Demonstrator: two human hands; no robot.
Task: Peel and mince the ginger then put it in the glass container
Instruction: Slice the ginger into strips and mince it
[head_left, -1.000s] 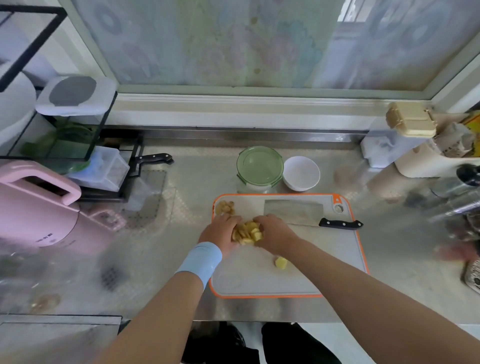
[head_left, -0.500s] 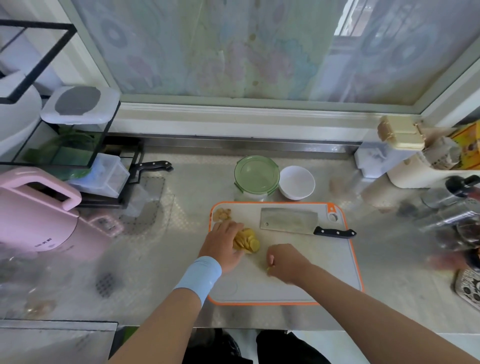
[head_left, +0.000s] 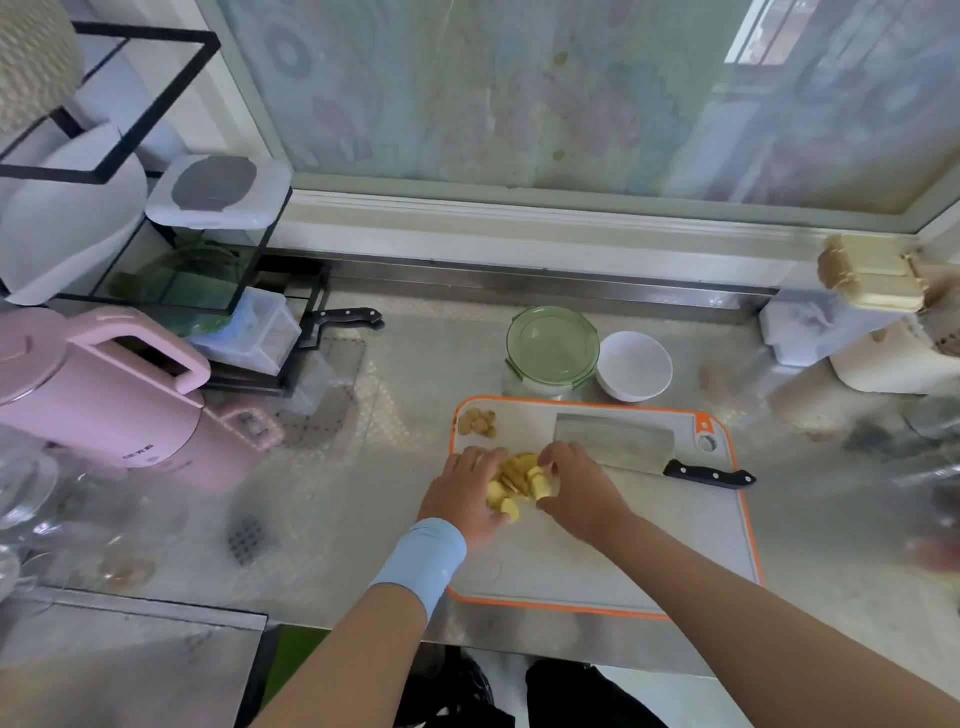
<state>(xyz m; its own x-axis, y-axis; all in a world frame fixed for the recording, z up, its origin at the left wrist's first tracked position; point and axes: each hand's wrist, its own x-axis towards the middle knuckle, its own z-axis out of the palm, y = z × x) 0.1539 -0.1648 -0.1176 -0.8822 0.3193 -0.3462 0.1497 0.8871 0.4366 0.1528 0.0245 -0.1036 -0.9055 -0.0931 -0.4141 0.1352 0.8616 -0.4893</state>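
A pile of yellow ginger slices (head_left: 513, 480) lies on the left part of the white, orange-rimmed cutting board (head_left: 623, 545). My left hand (head_left: 460, 496) curls round the pile from the left, fingers above it and thumb below. From the right, my right hand (head_left: 579, 491) pinches slices against the pile. A cleaver (head_left: 613, 439) lies flat on the board behind my right hand, its black handle pointing right. Brown ginger peel (head_left: 477, 422) sits in the board's far left corner. The glass container (head_left: 552, 345) stands behind the board with its green lid on.
A white bowl (head_left: 634, 366) stands right of the container. A pink kettle (head_left: 104, 395) and a black rack (head_left: 171, 260) with boxes fill the left counter. A second knife (head_left: 345, 315) lies by the rack. Cream containers (head_left: 872, 322) stand at the far right.
My right hand picked up a stray ginger piece lower on the board and brought it back to the pile. My left hand stayed at the pile. The camera view shifted slightly.
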